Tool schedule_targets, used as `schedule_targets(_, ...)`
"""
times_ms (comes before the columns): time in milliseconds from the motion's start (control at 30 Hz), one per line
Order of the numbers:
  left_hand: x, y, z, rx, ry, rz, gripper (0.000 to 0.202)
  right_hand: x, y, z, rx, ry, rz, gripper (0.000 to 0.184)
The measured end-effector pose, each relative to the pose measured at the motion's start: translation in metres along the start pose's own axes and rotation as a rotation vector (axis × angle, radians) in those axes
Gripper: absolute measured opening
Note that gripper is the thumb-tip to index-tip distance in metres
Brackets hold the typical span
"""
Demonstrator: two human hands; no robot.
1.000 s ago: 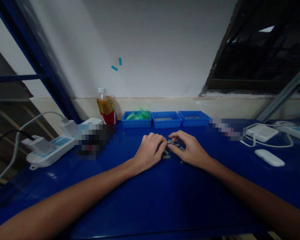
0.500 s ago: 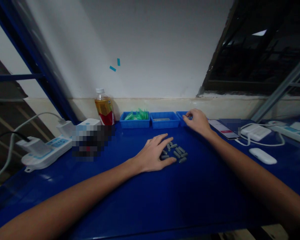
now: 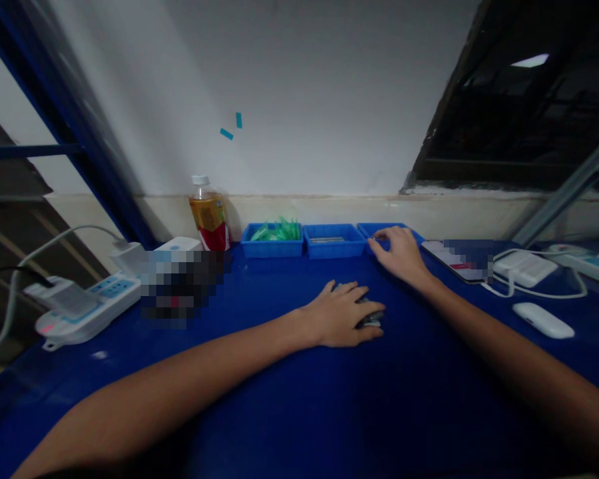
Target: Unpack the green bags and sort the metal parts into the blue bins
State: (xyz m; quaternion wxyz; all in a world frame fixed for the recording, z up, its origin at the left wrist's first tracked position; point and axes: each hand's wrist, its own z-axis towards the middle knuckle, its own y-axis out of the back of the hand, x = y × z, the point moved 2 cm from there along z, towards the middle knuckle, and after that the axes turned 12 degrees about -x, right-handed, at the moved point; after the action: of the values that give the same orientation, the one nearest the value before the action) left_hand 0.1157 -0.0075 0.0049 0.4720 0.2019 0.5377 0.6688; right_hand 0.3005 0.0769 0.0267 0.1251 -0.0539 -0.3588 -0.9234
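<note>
My left hand [image 3: 344, 314] lies palm down on the blue table [image 3: 289, 399], its fingers flat over a small pile of grey metal pieces [image 3: 372, 319], most of them hidden under it. My right hand [image 3: 402, 251] reaches to the rightmost blue tray [image 3: 413, 234] at the back, fingertips curled at its rim; whether they hold anything is hidden. The middle blue tray [image 3: 333, 241] holds thin metal parts, and the left blue tray [image 3: 272, 241] holds green plastic pieces.
A drink bottle [image 3: 209, 214] stands left of the trays against the wall. A white power strip [image 3: 80, 303] with plugs lies at far left. At right lie a phone [image 3: 446, 256], a white charger with cable [image 3: 524, 266] and a white oval device [image 3: 543, 319].
My right hand left the pile and reached back to the rightmost tray. My left hand slid right and now covers the grey pieces.
</note>
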Motion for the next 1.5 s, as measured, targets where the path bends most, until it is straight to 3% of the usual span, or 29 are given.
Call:
schedule_targets(100,0.001,0.004,-0.009,-0.054,-0.038,0.025,0.033,0.019,0.02,-0.027,0.071,0.078,0.215,0.022)
schedule_targets(200,0.004,0.011,-0.02,-0.083,-0.029,0.034,0.03,0.034,0.038,-0.051,0.222,0.124,0.435,0.017)
schedule_targets(433,0.014,0.015,-0.041,-0.158,0.04,0.023,0.031,0.051,0.057,-0.073,0.579,0.322,0.528,0.021)
schedule_targets(600,0.015,0.014,-0.043,-0.201,0.064,-0.001,0.026,0.054,0.06,-0.079,0.649,0.405,0.475,0.022)
schedule_targets(733,0.012,0.017,-0.042,-0.215,0.06,-0.065,0.025,0.058,0.059,-0.079,0.589,0.385,0.483,0.019)
schedule_targets(867,0.014,0.021,-0.042,-0.326,0.139,-0.155,0.027,0.059,0.058,-0.073,0.486,0.231,0.623,0.021)
schedule_targets(967,0.023,0.022,-0.042,-0.435,0.317,-0.202,0.028,0.06,0.053,-0.069,0.467,-0.045,0.821,0.019)
schedule_targets(1067,0.032,0.02,-0.04,-0.441,0.445,-0.233,0.03,0.066,0.042,-0.066,0.502,-0.266,0.97,0.021)
schedule_targets(1300,0.032,0.021,-0.038,-0.378,0.449,-0.294,0.025,0.08,0.012,-0.054,0.424,-0.555,1.017,0.017)
schedule_targets(1500,0.034,0.02,-0.039,-0.542,0.432,-0.301,0.017,0.083,0.006,-0.063,0.402,-0.613,1.074,0.019)
